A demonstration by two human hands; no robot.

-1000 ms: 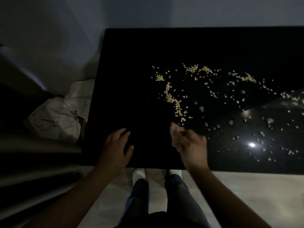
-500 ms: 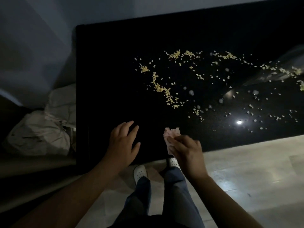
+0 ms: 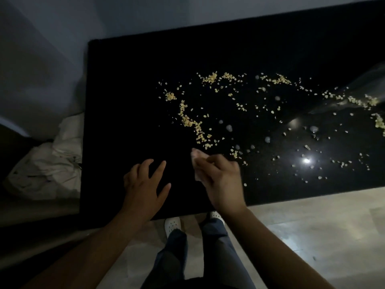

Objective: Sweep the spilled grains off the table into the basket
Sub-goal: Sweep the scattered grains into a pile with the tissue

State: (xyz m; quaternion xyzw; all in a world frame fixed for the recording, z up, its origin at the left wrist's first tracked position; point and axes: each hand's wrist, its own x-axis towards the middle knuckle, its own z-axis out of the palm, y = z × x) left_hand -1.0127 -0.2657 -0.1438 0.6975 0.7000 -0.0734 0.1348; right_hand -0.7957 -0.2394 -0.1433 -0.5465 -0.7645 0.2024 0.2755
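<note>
A small pale wad (image 3: 197,161) is pinched in the curled fingers of the right hand (image 3: 221,180), just short of the nearest trail of grains (image 3: 192,125). The left hand (image 3: 145,185) is held spread and relaxed over the bare near part of the black table (image 3: 125,90). The wad would best be pressed flat and drawn in long, overlapping strokes, so that grains are gathered, not flicked. More grains are scattered well to the right. No basket can be made out, so the sweeping direction should be settled first.

Dim, glare spot (image 3: 306,160) on glossy table (image 3: 125,97), right hand (image 3: 220,180) blurred
</note>
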